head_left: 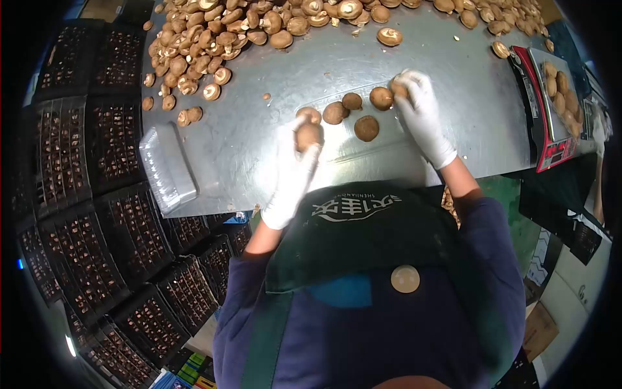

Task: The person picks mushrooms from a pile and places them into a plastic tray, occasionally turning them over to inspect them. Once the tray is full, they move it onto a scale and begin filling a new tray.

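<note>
- Left hand (291, 170) — closed around a mushroom (309, 135), held over the steel table (259, 129).
- Right hand (421, 110) pinches a second mushroom (396, 89) at the far end of the row of mushrooms (335, 113).
- Judgement: grip caps lightly; they likely bruise.
- Left of the grips: clear trays (167, 165), stacked, empty-looking; black crates (84, 240) full of mushrooms. Right of them — scale tray (560, 91), loaded.

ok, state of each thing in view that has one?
left hand: closed around held mushroom
right hand: fingertips on end mushroom, grip unclear
mushroom row: loose on the table, between the hands
mushroom pile: heaped at the far edge
clear trays: stacked, empty
scale: loaded with mushrooms
crates: filled
</note>
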Motion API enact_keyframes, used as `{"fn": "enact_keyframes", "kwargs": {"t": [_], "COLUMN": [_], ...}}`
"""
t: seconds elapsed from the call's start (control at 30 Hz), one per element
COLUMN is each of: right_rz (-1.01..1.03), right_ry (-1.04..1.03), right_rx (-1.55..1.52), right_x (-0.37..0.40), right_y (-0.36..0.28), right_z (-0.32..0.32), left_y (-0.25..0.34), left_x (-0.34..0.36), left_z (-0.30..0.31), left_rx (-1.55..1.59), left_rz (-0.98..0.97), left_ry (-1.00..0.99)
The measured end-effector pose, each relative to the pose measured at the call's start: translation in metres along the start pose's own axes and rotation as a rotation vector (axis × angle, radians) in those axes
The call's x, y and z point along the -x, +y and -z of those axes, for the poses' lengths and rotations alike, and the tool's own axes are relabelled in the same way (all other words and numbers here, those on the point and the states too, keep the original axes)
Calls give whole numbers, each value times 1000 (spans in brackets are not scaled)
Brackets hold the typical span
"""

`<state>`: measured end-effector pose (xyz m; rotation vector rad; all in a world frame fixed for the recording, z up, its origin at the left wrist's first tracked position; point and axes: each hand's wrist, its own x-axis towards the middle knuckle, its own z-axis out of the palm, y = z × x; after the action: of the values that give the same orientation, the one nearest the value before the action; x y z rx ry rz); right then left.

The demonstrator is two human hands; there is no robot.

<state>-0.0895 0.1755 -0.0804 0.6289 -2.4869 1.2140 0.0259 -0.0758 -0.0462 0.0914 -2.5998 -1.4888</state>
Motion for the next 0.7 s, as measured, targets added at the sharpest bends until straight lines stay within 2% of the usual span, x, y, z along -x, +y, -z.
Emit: {"fn": "enact_keyframes", "kwargs": {"t": [0.1,0.13,0.23,0.3,0.33,0.37,0.43,0.5,0.53,0.57,0.63,0.67,0.7], "right_rz": [52,-63,-101,-19,-57,12,82,74,-6,-2,-504,-605,-605], "right_ry": [-119,-180,-187,-31,23,60,17,-114,-200,-196,-87,-2,6], "right_rx": [-25,-116,-221,-45,-20,87,287,244,196,198,-502,-869,-861], "right_x": [15,13,-8,-37,-54,-71,-94,-99,-104,-108,-112,-116,-118], "right_y": [-1,-15,-22,-3,10,19,50,84,84,84,83,83,86], "right_z": [1,8,28,34,31,28,4,-22,-22,-22,-17,-10,-6], "left_y": [-15,-19,-18,-11,-6,-4,8,10,7,3,3,0,-2], "left_x": [9,9,8,1,-7,-15,-52,-101,-128,-157,-206,-225,-242], "left_z": [-15,-19,-14,-7,-2,2,4,-10,-21,-35,-65,-81,-93], "left_rx": [-485,-591,-581,-529,-442,-356,-380,-311,-293,-271,-308,-409,-508], "left_rz": [-316,-309,-319,-325,-368,-411,-396,-454,-467,-479,-475,-524,-574], "left_ry": [-63,-95,-137,-135,-104,-74,-16,24,21,19,44,80,115]}}
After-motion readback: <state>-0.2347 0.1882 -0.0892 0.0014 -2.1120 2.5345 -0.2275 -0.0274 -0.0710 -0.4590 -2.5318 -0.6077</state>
